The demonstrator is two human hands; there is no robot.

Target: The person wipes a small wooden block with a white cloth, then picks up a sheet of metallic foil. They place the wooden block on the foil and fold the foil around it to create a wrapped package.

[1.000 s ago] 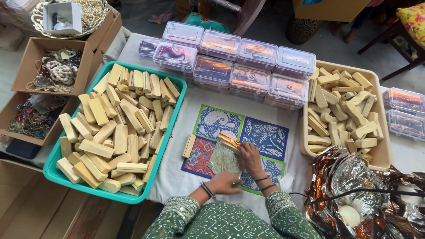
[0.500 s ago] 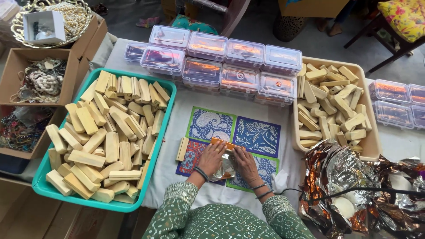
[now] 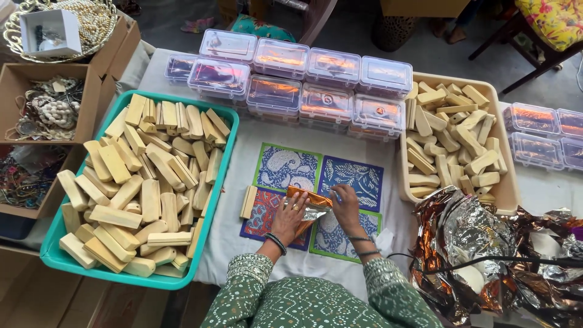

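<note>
My left hand (image 3: pixel 290 217) and my right hand (image 3: pixel 346 206) press together on a piece of shiny orange and silver foil (image 3: pixel 310 205). The foil lies on a patterned cloth (image 3: pixel 285 167) of blue, green and red squares in front of me. My left palm lies flat on the foil's left side. The fingers of my right hand pinch its right edge. What is under the foil is hidden. A single pale wooden block (image 3: pixel 248 201) lies on the cloth just left of my left hand.
A teal tray (image 3: pixel 226 152) at left holds several wooden blocks. A beige tray (image 3: pixel 507 182) at right holds more. Clear lidded boxes (image 3: pixel 297 85) line the back. A crumpled foil heap (image 3: pixel 486 255) sits at lower right. Cardboard boxes of beads (image 3: pixel 42 115) stand far left.
My left hand has moved up from the cloth's near edge onto the foil. Both hands now close over the foil, which is more folded. The view has shifted slightly.
</note>
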